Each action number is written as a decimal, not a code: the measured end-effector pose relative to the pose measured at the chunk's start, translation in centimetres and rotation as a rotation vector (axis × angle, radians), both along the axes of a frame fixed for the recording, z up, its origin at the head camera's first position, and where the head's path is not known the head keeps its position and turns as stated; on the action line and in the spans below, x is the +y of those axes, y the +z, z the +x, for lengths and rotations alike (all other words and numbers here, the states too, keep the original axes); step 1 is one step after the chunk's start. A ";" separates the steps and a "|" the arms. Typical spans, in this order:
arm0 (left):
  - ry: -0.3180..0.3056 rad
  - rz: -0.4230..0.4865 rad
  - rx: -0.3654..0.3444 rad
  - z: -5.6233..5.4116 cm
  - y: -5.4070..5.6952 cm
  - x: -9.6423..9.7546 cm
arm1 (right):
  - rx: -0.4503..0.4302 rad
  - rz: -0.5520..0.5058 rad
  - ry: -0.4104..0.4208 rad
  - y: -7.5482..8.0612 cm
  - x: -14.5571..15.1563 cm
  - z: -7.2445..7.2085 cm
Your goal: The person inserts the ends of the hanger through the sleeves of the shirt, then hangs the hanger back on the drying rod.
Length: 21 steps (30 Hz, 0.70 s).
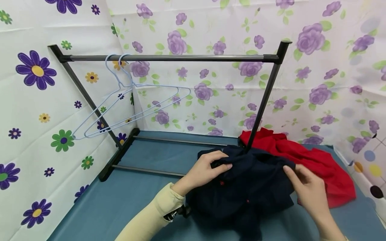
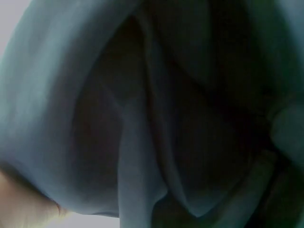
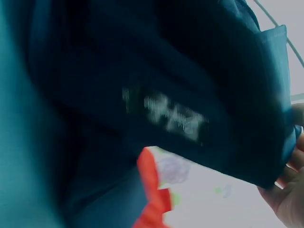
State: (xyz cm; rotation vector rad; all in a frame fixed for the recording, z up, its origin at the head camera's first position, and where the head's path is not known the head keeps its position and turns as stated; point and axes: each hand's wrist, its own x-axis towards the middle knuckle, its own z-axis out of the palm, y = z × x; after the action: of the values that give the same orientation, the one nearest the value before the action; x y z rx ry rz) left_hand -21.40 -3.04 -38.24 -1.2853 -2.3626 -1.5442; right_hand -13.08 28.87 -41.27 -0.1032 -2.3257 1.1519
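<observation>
A dark navy garment (image 1: 235,197) with small red buttons hangs bunched over the table, held up between both hands. On its left side, my left hand (image 1: 202,170) grips the upper edge between thumb and fingers. At the right, my right hand (image 1: 312,192) pinches another edge of the cloth. Folds of the navy cloth fill most of the left wrist view. In the right wrist view, a pale printed patch (image 3: 173,116) shows on the dark fabric, with fingers (image 3: 287,178) on its edge. The garment's lower part runs out of the head view.
A black rack stands on the blue-covered table (image 1: 114,204), its top bar (image 1: 193,58) running across. Two light blue hangers (image 1: 120,88) hang at its left. A crumpled red garment (image 1: 322,167) lies behind my right hand. Flower-patterned sheets (image 1: 223,100) surround the table.
</observation>
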 end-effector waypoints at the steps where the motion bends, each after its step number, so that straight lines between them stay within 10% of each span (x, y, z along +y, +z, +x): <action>1: -0.002 0.018 -0.014 0.1 0.3 0.0 | 0.058 -0.002 -0.003 0.6 -0.1 -0.4; 21: 0.022 0.393 0.055 3.3 5.0 -1.0 | 0.539 -0.118 0.137 10.9 -2.1 -3.3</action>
State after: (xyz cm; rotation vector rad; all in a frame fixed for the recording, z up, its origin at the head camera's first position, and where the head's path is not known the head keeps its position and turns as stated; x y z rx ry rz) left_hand -18.07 -4.06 -33.28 -1.1866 -1.9024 -1.8191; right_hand -16.38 26.73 -30.39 0.2948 -1.8104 1.2043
